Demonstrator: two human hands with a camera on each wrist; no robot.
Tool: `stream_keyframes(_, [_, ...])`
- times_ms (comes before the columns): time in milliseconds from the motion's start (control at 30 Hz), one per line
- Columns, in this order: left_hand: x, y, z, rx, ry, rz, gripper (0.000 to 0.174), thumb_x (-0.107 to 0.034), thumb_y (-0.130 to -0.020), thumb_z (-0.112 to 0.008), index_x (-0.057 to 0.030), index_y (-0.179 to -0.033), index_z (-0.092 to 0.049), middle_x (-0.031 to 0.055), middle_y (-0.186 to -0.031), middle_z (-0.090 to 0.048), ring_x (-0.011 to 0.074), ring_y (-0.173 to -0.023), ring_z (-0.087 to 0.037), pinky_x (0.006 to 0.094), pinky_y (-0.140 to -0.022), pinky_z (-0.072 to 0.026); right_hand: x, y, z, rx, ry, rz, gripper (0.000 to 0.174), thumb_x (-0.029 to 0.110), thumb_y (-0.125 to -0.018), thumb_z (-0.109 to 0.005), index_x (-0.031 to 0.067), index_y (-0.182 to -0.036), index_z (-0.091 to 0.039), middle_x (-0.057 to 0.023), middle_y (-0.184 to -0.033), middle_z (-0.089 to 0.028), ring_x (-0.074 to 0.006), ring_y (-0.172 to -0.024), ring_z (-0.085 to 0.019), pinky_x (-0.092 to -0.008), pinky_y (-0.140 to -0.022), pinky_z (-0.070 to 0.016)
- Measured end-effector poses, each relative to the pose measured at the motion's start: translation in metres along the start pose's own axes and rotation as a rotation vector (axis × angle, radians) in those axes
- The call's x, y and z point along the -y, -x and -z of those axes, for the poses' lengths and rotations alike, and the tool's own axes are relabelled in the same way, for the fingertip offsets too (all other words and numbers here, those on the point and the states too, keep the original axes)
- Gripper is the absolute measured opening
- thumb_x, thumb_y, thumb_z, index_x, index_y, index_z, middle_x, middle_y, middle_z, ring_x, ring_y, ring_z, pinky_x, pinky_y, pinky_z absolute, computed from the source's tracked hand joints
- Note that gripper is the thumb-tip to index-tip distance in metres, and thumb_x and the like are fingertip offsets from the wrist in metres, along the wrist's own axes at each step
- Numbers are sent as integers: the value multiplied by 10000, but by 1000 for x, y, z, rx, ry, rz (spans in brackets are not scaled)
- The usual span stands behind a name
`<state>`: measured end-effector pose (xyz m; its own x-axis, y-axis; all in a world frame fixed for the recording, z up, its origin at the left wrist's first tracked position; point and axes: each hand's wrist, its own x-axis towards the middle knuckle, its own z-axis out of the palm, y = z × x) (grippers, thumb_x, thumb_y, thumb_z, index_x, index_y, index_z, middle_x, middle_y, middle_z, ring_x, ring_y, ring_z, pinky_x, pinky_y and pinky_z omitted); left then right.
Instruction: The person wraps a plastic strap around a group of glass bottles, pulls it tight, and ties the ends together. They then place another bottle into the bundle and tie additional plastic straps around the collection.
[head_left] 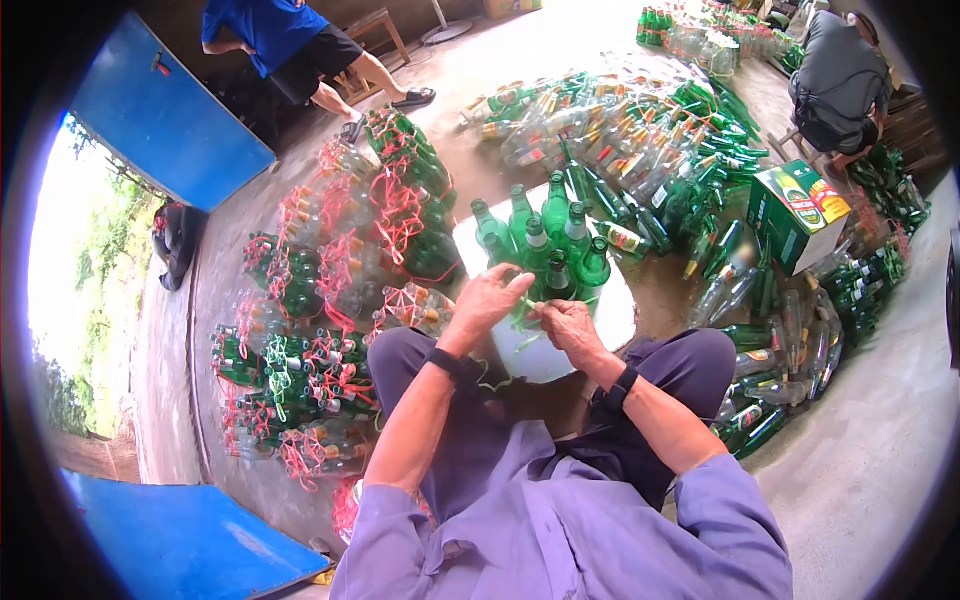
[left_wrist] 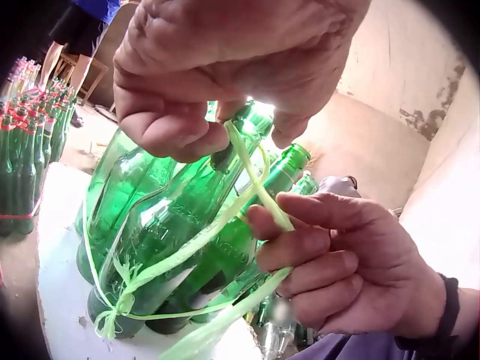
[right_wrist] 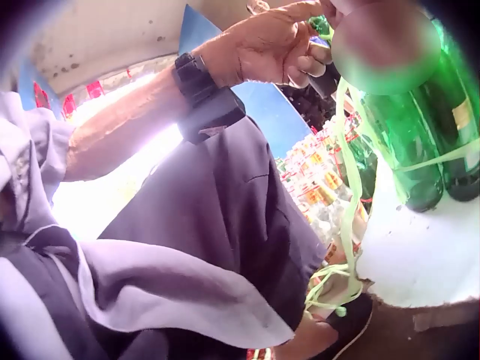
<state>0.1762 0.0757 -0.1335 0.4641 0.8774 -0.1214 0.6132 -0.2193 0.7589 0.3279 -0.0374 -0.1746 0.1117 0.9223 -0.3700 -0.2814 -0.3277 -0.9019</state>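
Observation:
Several green glass bottles (head_left: 537, 240) stand upright in a tight bunch on a white board (head_left: 618, 312) in front of my knees. A light green plastic strip (left_wrist: 187, 255) runs round the bunch low down, with a knot at the near side. My left hand (head_left: 490, 303) is over the near bottle necks, its fingertips pinching the strip. Beside it, my right hand (head_left: 570, 332) grips another part of the same strip, its fingers curled in the left wrist view. The strip crosses itself between both hands. In the right wrist view, a blurred part of my right hand hides some bottle tops.
Bundles of bottles tied with red strips (head_left: 345, 250) stand to the left. A large heap of loose bottles (head_left: 620, 130) lies ahead and right, near a green carton (head_left: 797, 215). A person in blue (head_left: 270, 35) stands at the back; another person (head_left: 840, 80) sits at the far right.

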Motion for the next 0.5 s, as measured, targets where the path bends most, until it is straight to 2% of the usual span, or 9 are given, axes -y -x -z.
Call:
stream_keyframes(33, [0,-1,-1,8,-29,7,513,-507,-889,-679,-62,-1144,-688,104,-736,-660,215,-699,-613,359,-650,-482,1,2,-6,-54,17,142,284,241,-898,-632,3,-789,-742,-3,-630,-616,-72,-604,-514,-259,-544,-391])
stream_keyframes(67, [0,-2,-1,17,-57,15,550,-568,-870,-646,-104,-1160,-691,156,-769,-693,316,-776,-676,411,-730,-523,3,3,-7,-54,17,141,284,241,-898,-632,3,-789,-742,-3,-630,-616,-72,-604,-514,-259,-544,-391])
stream_keyframes(133, [-9,-1,3,-13,-123,-15,516,-539,-857,-667,-111,-1144,-699,161,-806,-697,318,-811,-679,416,-754,-522,3,5,-8,-13,134,145,299,241,-895,-643,-16,-762,-722,20,-642,-609,-71,-616,-508,-267,-573,-398])
stream_keyframes(200, [-12,2,4,-39,-189,-44,484,-510,-844,-687,-119,-1128,-707,166,-842,-701,321,-847,-681,420,-778,-521,1,4,-9,-43,128,122,301,242,-897,-649,-11,-751,-718,23,-644,-613,-65,-609,-502,-262,-563,-393])
stream_keyframes(267, [-11,4,5,-160,-173,-186,428,-444,-821,-708,-117,-1098,-720,170,-922,-704,314,-893,-679,412,-806,-520,3,1,-8,-70,123,103,303,244,-899,-654,-7,-739,-714,26,-646,-618,-59,-602,-497,-257,-554,-389])
stream_keyframes(300, [-9,3,3,-161,-174,-184,428,-444,-821,-708,-117,-1098,-720,170,-922,-704,314,-893,-679,412,-806,-520,6,-1,-4,-119,64,72,300,244,-899,-662,0,-731,-713,28,-649,-620,-55,-587,-491,-254,-542,-382])
stream_keyframes(367, [-6,2,-1,-125,28,-218,306,-295,-859,-741,-53,-1046,-721,32,-688,-588,94,-608,-524,287,-574,-439,10,-5,1,-194,-33,37,286,239,-893,-677,19,-713,-709,34,-647,-617,-43,-553,-466,-246,-511,-361])
stream_keyframes(500, [-5,0,-2,-78,70,-163,273,-267,-867,-726,-69,-1055,-721,-16,-645,-545,60,-594,-522,278,-551,-438,-1,-17,5,-206,-75,108,285,226,-897,-665,14,-711,-705,39,-646,-614,-41,-562,-468,-248,-515,-366])
